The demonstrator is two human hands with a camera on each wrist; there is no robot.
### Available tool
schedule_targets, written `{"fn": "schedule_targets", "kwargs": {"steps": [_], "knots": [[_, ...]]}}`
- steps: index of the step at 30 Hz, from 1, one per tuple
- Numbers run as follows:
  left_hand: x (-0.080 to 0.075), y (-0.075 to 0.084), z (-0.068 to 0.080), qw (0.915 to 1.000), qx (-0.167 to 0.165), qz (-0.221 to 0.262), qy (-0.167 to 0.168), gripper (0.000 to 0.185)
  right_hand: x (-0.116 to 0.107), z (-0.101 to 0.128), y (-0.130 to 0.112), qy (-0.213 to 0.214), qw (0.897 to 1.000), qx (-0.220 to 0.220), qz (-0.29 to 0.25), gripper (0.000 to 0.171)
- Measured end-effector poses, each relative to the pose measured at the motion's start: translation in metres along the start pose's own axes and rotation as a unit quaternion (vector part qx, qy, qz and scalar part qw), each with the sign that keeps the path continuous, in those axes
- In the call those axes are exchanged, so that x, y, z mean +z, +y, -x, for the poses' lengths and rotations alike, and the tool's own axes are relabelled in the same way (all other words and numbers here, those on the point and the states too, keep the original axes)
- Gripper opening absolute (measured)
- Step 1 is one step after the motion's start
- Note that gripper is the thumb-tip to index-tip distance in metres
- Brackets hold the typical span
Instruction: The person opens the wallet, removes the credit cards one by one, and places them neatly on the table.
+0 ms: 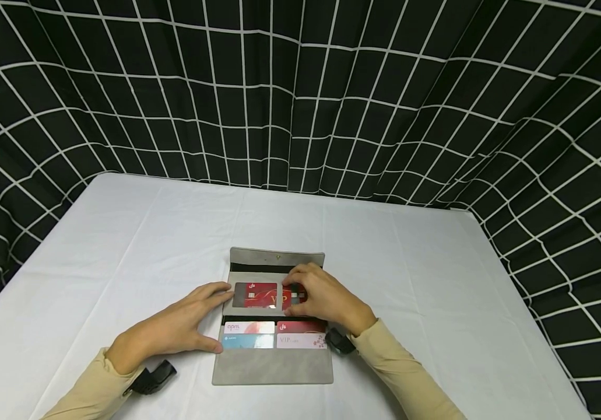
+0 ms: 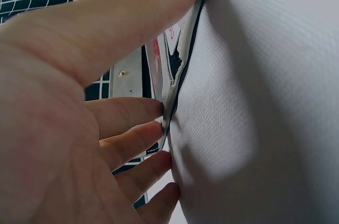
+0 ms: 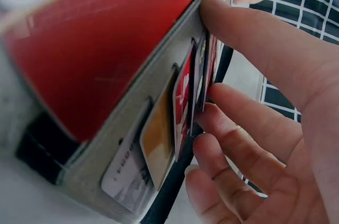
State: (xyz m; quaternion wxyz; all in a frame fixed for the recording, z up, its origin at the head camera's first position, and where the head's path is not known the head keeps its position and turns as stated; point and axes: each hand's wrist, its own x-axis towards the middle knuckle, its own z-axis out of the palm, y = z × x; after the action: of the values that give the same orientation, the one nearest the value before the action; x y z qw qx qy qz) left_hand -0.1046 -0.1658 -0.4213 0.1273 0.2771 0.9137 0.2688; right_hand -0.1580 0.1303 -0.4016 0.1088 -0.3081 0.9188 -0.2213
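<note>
Head view is showing a grey wallet (image 1: 273, 364) lying open on the white table (image 1: 122, 233), its near cards slotted, while the left hand (image 1: 171, 329) is resting flat with straight fingers against the wallet's left edge. Just beyond those cards, the right hand (image 1: 326, 300) is curling over a red card (image 1: 295, 296) beside another red card (image 1: 255, 294); sliding it squarely along its slot, wallet braced, seems wisest. Whether fingers are actually pinching it is staying hidden, and the right wrist view is blurring.

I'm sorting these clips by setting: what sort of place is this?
Probably a staged recording booth, not a home or shop: a black curtain with a white grid walls in a table under a white cloth, where only a grey wallet lies.
</note>
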Motion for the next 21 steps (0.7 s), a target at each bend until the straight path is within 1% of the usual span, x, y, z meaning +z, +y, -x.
{"fn": "schedule_targets", "kwargs": {"steps": [12, 21], "knots": [[-0.0003, 0.0001, 0.0, 1.0, -0.001, 0.0, 0.001, 0.095, -0.0008, -0.004, 0.0033, 0.004, 1.0, -0.016, 0.011, 0.045], [0.0002, -0.001, -0.0003, 1.0, -0.002, 0.0, 0.0, 0.095, 0.0005, -0.0034, 0.0069, 0.014, 1.0, -0.004, -0.009, 0.049]]}}
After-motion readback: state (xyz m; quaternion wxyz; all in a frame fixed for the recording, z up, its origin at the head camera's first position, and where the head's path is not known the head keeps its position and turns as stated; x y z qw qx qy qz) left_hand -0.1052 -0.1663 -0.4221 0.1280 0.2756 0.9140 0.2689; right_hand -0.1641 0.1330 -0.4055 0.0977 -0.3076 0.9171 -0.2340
